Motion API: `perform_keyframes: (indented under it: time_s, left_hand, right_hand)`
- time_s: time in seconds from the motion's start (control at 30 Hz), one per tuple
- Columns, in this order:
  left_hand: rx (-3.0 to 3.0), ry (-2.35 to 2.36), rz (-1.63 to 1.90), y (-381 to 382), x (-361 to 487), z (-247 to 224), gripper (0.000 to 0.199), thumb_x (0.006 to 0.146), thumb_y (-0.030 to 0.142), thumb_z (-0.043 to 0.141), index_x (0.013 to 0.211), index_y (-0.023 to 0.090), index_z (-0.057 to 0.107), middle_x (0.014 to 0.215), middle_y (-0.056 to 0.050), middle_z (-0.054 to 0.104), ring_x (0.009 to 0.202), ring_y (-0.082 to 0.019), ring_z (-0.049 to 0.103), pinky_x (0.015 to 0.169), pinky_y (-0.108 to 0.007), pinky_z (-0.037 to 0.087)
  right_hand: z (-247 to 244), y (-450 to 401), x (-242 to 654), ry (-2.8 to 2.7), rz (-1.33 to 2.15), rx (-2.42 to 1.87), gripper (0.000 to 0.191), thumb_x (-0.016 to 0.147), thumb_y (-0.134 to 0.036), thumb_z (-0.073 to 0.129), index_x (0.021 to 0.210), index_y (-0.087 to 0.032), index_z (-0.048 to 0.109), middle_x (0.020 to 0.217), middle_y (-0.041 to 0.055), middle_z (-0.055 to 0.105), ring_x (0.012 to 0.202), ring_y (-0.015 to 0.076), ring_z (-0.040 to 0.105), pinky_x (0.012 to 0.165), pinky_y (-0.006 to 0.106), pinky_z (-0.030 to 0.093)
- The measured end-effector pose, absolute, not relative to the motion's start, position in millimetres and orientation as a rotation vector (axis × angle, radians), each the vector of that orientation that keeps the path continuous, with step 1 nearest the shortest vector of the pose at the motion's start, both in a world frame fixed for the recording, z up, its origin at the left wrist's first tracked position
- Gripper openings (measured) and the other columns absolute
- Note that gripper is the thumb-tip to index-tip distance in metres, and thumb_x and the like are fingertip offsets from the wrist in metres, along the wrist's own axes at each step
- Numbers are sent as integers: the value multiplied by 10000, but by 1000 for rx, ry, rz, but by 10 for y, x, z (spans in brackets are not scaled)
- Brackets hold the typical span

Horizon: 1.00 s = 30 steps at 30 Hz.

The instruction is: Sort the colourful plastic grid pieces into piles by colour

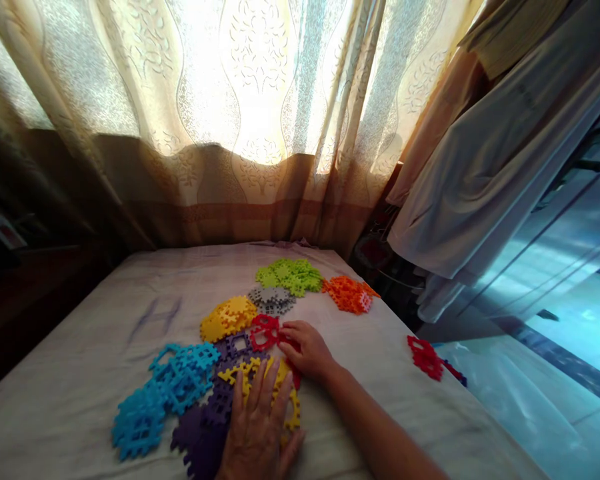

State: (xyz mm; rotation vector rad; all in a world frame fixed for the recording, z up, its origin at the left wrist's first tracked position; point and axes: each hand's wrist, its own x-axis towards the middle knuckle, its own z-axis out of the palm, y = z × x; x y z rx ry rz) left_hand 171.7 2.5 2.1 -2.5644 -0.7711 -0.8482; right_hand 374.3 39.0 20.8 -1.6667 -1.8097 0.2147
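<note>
My left hand [258,417] lies palm down with its fingers stretched out over yellow interlocking plastic building pieces [253,368], some of which it hides. Dark purple pieces [205,427] spread beside and under it. Just to the right, my right hand [304,348] is curled over red interlocking pieces [265,332]; its fingers are closed around some of them, partly hidden. A second heap of yellow pieces [229,319] sits beyond both hands. Blue pieces [167,387] are heaped on the left.
Grey pieces [271,301], light green pieces [290,275] and orange pieces [348,295] lie in heaps farther back on the cloth-covered surface [95,347]. More red pieces [424,357] rest by its right edge. A curtain [205,180] hangs behind; clothes [470,167] hang at right.
</note>
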Motion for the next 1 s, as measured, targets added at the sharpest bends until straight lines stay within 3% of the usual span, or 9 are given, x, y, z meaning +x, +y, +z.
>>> perform_keyframes:
  time_s: [0.37,0.6,0.7,0.87,1.0]
  left_hand:
    - [-2594,-871,-641,319,944,49,663,788,535,579,1387,265,490,1405,-69,551,1304,-295,451,1176,-509,41]
    - [-2633,-917,-675,350,911,111,687,800,501,594,1423,258,439,1423,-82,532,1312,-283,453,1168,-515,148]
    - [-2608,-928,-708,347,939,138,659,819,489,588,1418,256,443,1416,-80,539,1305,-273,466,1175,-514,140]
    - [-2551,-871,-702,393,933,161,578,847,474,566,1377,255,493,1403,-64,555,1308,-257,466,1195,-486,39]
    - [-2513,-808,-714,443,908,153,542,853,479,556,1342,247,534,1362,-70,590,1284,-247,489,1196,-461,54]
  right_hand:
    - [199,561,3211,-1774,308,-1427,257,859,-286,560,1060,-234,712,1094,65,711,1043,196,627,971,332,476]
    - [236,1292,3772,-1400,118,-1949,380,896,-358,496,1194,-186,657,1206,139,650,1161,268,564,1022,416,421]
    - [187,1437,3681,-1412,102,-2039,389,901,-399,511,1216,-217,649,1223,129,641,1157,268,555,1021,417,405]
    - [120,1384,3163,-1559,158,-1904,355,898,-426,527,1192,-279,661,1226,65,661,1170,248,548,1034,413,397]
    - [181,1343,3070,-1724,314,-1663,371,909,-430,511,1204,-264,665,1187,44,690,1116,203,602,997,326,447]
